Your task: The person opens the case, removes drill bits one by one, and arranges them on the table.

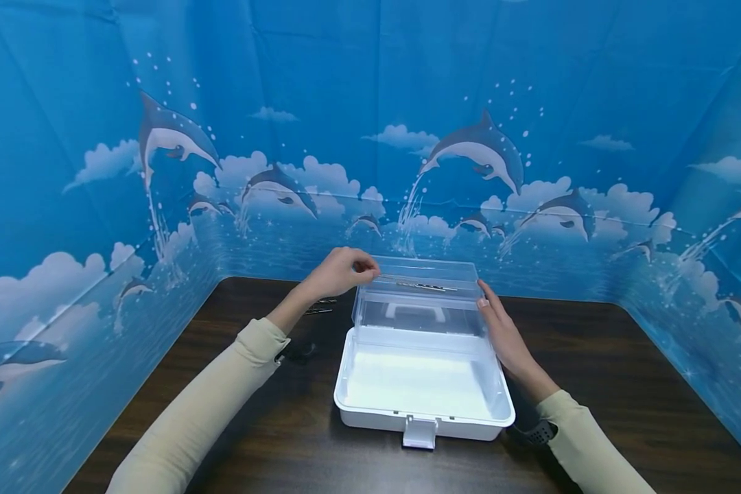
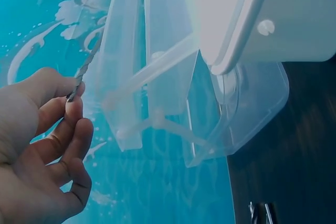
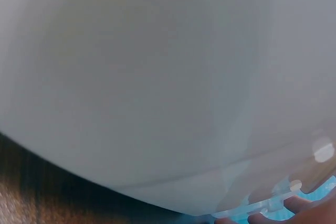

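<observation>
Left hand [image 1: 344,269] pinches a drill bit [image 2: 85,67] near the left end of the clear tray [image 1: 429,267] | right hand [image 1: 508,336], fingers nearly straight, touches the tray's right side | more bits [image 1: 426,286] lie in tray | white box [image 1: 370,420] stands open on dark bench [image 1: 272,432] | other bits [image 1: 318,311] lie on bench, left of box

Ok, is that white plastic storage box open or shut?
The white plastic storage box is open: its clear trays stand raised behind, its front latch is unfastened, and its inside shows.
</observation>
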A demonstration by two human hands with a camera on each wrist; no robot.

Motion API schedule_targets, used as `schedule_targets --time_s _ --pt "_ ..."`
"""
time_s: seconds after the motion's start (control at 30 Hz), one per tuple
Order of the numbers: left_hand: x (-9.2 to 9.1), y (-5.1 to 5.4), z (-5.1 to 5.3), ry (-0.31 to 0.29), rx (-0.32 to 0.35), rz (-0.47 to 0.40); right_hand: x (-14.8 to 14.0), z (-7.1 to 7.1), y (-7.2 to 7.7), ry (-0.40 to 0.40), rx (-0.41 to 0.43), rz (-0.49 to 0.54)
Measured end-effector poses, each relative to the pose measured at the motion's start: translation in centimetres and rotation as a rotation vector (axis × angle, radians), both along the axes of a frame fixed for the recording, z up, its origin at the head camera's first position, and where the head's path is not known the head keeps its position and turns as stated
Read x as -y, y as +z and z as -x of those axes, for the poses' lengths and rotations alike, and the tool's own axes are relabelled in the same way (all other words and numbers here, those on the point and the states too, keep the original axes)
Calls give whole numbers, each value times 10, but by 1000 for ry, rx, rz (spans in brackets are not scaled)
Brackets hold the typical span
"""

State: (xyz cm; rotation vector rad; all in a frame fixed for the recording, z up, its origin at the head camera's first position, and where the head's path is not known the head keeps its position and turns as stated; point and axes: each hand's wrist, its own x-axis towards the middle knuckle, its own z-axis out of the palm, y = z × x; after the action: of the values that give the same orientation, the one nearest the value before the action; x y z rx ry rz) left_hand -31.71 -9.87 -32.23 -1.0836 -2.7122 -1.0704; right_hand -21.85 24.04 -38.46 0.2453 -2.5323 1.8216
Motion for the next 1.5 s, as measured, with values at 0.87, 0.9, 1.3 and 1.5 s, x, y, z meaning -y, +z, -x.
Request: schedule_targets --time_s 0.87,0.9,1.3,1.5 --pt "74 -6 -31 122 -67 -21 4 -5 6 -12 2 -16" --pt "77 -6 -33 129 -63 -26 4 -5 6 -11 1 -16" --pt "102 -12 -40 189 -16 -33 -3 4 -6 -15 -11 -37" --pt "116 -29 -32 235 6 -25 -10 18 -27 -36 -28 -57"
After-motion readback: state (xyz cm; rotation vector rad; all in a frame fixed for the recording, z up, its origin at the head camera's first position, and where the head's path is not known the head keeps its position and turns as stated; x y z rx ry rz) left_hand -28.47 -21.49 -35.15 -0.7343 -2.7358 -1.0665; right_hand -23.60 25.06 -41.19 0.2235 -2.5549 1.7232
